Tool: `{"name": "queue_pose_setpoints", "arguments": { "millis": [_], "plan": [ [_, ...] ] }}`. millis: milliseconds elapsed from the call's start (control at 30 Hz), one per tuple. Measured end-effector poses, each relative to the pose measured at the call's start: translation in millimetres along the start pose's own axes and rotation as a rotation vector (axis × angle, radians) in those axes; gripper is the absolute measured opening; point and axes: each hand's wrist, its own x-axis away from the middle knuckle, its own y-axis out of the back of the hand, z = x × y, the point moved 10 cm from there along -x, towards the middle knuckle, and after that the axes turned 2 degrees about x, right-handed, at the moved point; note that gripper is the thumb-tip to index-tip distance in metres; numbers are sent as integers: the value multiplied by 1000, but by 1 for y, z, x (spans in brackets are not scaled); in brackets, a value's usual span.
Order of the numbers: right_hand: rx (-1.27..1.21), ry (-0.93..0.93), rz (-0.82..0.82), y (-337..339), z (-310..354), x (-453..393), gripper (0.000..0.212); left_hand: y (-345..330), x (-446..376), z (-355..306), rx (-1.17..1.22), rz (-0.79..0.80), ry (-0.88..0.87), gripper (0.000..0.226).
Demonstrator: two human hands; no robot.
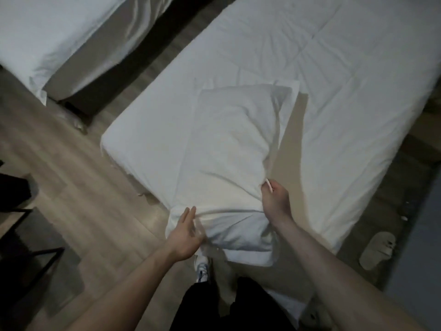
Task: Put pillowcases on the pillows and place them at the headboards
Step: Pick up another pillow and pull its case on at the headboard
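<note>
A white pillow in a white pillowcase (229,158) lies lengthwise at the foot of the near bed (346,80), its open end hanging over the bed's edge toward me. My right hand (276,201) grips the bunched cloth on the pillow's right side near the opening. On the left side of the opening, my left hand (186,232) lies with straight fingers against the loose cloth.
A second bed (47,32) with white bedding stands at the upper left across a strip of wood floor (78,168). A pale slipper (377,249) lies on the floor at the right. Dark furniture legs (35,256) stand at the left. My shoe (201,266) shows below the pillow.
</note>
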Motion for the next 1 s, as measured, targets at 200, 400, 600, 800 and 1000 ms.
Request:
{"name": "queue_pose_setpoints", "arguments": {
  "millis": [200, 400, 600, 800, 1000],
  "plan": [
    [-32, 212, 59, 20, 125, 17, 27, -2, 63, -70, 13, 38, -245, 98],
    [18, 388, 279, 32, 199, 77, 24, -14, 111, -113, -64, 157, -410, 56],
    [11, 491, 322, 80, 229, 148, 10, 111, 135, -140, 199, -326, -597, 26],
    [55, 645, 272, 116, 261, 215, 13, 182, 172, -192, 102, -577, -780, 65],
    [-20, 718, 229, 156, 265, 244, 26, 163, 147, -177, -370, -517, -607, 61]
  ]
}}
